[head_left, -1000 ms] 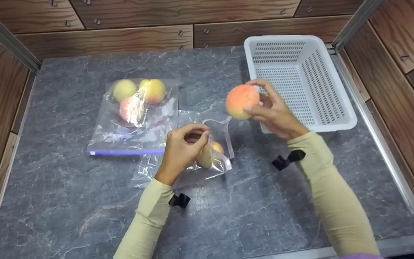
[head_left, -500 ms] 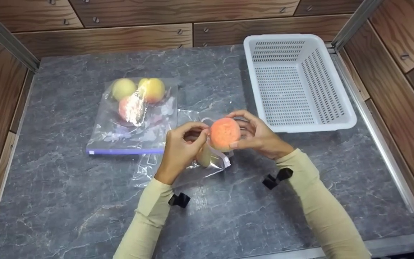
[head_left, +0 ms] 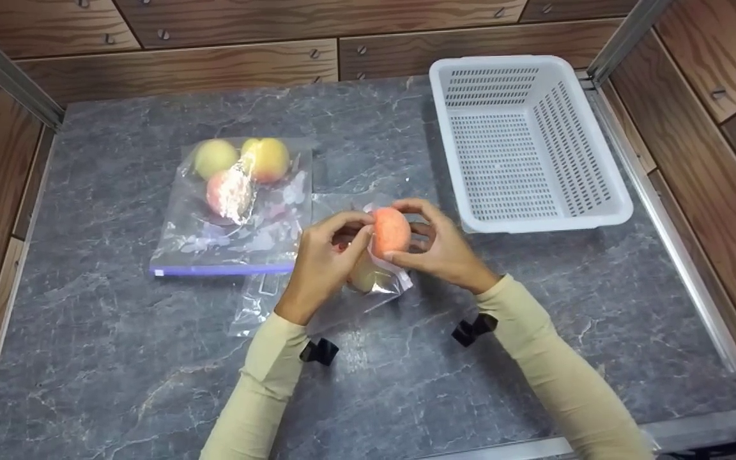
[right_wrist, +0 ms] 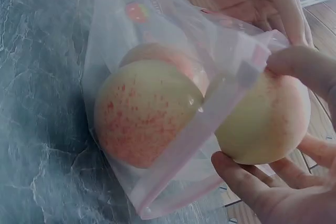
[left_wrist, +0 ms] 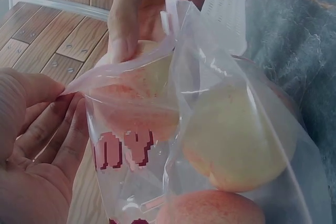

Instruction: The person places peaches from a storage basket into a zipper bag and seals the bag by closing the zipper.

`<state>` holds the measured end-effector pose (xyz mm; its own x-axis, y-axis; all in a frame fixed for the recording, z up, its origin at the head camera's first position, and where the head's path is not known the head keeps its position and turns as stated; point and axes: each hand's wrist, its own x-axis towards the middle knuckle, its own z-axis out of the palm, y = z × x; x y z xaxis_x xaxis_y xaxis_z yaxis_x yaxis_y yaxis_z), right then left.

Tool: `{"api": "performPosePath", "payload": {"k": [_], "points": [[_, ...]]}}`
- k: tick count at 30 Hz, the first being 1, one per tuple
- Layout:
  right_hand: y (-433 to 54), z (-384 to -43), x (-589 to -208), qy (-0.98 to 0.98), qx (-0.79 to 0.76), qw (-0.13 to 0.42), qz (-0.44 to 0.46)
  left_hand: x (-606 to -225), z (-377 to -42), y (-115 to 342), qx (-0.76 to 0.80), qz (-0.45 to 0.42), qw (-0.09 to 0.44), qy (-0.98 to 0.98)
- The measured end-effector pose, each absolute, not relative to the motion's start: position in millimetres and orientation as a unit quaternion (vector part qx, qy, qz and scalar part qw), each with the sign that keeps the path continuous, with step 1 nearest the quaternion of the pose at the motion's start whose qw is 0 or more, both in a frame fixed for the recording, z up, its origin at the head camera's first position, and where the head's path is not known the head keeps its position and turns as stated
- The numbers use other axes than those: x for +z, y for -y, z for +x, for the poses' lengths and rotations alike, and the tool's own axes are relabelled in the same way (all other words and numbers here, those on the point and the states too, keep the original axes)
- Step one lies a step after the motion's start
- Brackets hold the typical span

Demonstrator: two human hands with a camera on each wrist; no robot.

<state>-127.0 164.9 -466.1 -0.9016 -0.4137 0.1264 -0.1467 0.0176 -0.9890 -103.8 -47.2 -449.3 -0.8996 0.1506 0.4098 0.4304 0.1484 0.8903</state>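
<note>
My left hand pinches the rim of a clear zip bag between thumb and fingers. Two peaches lie inside this bag; one pale peach shows plainly in the right wrist view, the other partly behind it. My right hand grips a reddish peach with thumb and fingers around it. That peach is at the bag's mouth, partly behind the pink zip strip in the right wrist view. The fingertips of both hands are close together over the bag.
Left of the hands lies a second zip bag with a purple slider strip, holding three peaches. A white perforated basket stands at the back right. Wood-patterned panels border the grey marbled table.
My right hand has carried the peach from beside the basket leftward and down into the bag's mouth. The left hand has kept its pinch on the bag's rim.
</note>
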Motion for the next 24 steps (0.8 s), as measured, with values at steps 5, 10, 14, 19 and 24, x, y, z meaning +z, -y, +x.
{"api": "performPosePath", "payload": {"k": [5,10,14,19,24], "points": [[-159.4,-125.4,-468.2,-0.716,-0.669,0.072,-0.187,-448.2,-104.9,46.1,-0.618,-0.206,0.114,0.750],[-155.5,-124.7,-470.9,-0.744,-0.648,0.049,-0.154,-447.4,-106.5,44.5,-0.619,-0.210,0.122,0.747],[-153.1,-124.4,-472.8,-0.743,-0.655,0.055,-0.127,-445.7,-106.6,43.7,-0.619,-0.215,0.122,0.746],[-149.4,-125.1,-473.1,-0.749,-0.650,0.041,-0.121,-444.9,-107.5,42.7,-0.616,-0.218,0.123,0.747],[-147.9,-125.7,-473.8,-0.760,-0.638,0.012,-0.125,-443.8,-108.8,41.8,-0.612,-0.224,0.132,0.747]]}}
